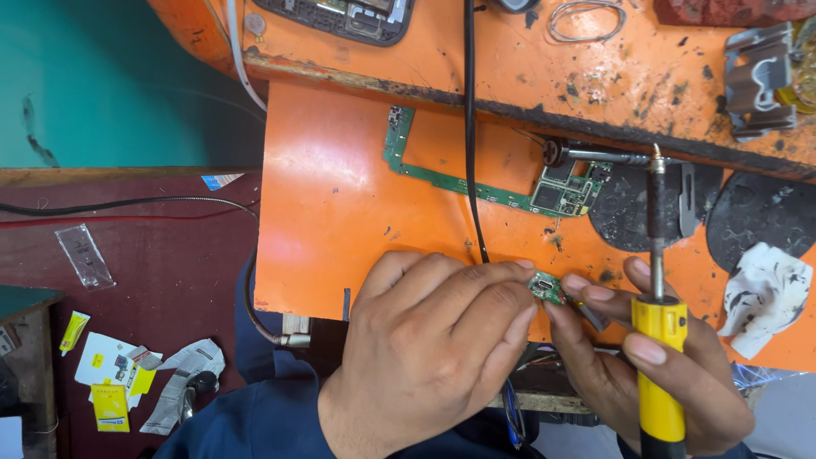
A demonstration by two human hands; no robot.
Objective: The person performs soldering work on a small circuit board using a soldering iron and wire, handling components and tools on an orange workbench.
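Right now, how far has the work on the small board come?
Done: the long green circuit board already lies bare on the orange bench. In hand: the left hand pinches a small green board; the right hand holds a yellow-handled soldering iron, tip raised. Left: no soldering visible yet.

Two circuit boards: one long [476,183], one small [546,287]; one soldering iron [658,340].

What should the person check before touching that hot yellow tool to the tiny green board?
1. Small green board pinched between both hands: ok.
2. Yellow-handled soldering iron held in the right hand: ok.
3. Iron tip pointing away from the left hand: ok.
4. Iron hot enough: cannot tell.
5. Black cable clear of the tip: ok.
6. Long green board out of the way: ok.
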